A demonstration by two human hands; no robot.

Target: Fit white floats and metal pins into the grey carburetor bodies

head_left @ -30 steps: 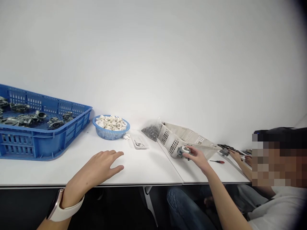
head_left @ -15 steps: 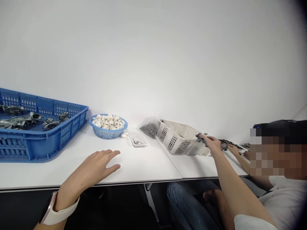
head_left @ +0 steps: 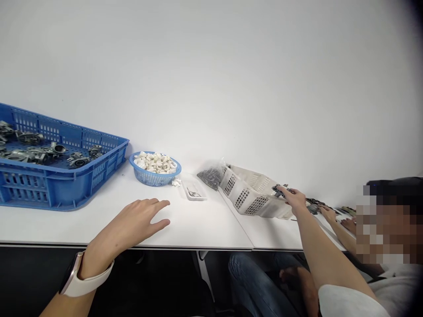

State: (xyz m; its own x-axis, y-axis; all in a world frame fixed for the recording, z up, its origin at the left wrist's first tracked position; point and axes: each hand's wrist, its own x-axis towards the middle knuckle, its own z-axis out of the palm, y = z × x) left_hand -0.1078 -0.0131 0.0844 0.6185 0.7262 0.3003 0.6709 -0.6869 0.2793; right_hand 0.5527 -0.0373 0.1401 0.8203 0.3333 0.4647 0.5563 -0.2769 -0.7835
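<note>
My left hand [head_left: 140,222], with a watch on its wrist, hovers palm down over the front of the white table [head_left: 205,224]. Its fingers are apart and nothing is in them. Out to the right, my right hand [head_left: 297,200] grips a small grey metal part [head_left: 280,190] at the near right rim of a white plastic basket [head_left: 246,191]. The fingers hide some of that part, and the basket's floor is out of sight. Similar cast metal parts [head_left: 36,154] lie in the big blue crate [head_left: 62,189] at the left.
A blue round basket [head_left: 153,177] of white plastic pieces [head_left: 155,162] stands by the wall. Beside it are a small clear tray [head_left: 194,198] with thin dark pieces and a bag of small dark parts [head_left: 211,177]. A co-worker [head_left: 393,220] sits at right, hands near more parts.
The view has tilted and swung a little, so the crate and baskets sit further right in it. My left hand stays spread; my right hand still holds the metal part by the basket rim.
</note>
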